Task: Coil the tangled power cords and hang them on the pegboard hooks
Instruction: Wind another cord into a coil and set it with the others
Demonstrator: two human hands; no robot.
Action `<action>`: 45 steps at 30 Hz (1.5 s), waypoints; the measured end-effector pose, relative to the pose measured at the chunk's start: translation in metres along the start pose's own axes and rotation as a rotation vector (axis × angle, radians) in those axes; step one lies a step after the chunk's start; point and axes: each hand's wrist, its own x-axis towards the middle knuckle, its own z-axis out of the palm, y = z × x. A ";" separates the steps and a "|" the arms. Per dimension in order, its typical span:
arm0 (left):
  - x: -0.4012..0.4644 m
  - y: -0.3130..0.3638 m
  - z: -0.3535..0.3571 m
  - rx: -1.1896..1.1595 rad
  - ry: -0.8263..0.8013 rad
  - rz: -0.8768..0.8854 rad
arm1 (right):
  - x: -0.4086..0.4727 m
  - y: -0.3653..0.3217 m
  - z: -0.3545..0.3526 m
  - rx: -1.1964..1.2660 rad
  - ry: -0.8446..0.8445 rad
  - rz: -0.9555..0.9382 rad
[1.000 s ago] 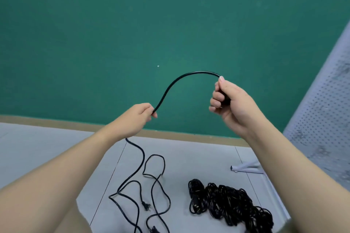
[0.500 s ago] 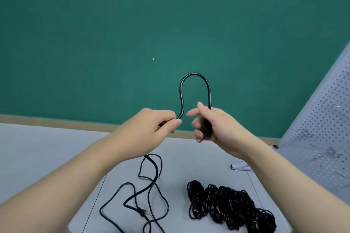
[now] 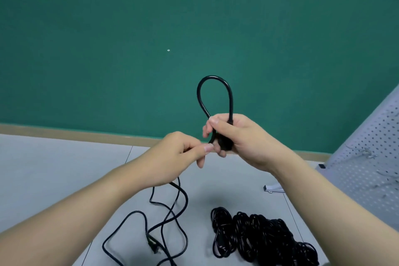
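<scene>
No readable text, label, brand or number is showing anywhere in the scene. The green wall (image 3: 151, 28), the black power cord (image 3: 216, 93) and the grey pegboard (image 3: 371, 157) are all appearing unmarked.

We see a flat green wall (image 3: 151, 28) filling the frame from nine o'clock round to two o'clock, with one small white speck (image 3: 168, 50) on it just above centre. Under the wall a tan baseboard (image 3: 64, 133) runs from nine o'clock towards three o'clock. Below that we see a pale grey floor (image 3: 54, 168), crossed by thin dark seams around six o'clock
</scene>
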 end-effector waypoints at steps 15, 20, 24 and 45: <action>0.027 -0.050 -0.032 0.105 0.050 -0.063 | 0.022 0.025 -0.068 0.826 0.574 0.106; 0.015 -0.039 -0.047 0.021 0.163 0.085 | 0.012 0.026 -0.042 0.443 0.343 0.241; 0.011 -0.031 -0.046 0.009 0.228 0.172 | 0.001 0.021 -0.016 0.120 0.145 0.261; 0.024 -0.018 -0.017 -0.223 0.084 -0.038 | -0.031 0.027 0.000 0.051 -0.105 0.178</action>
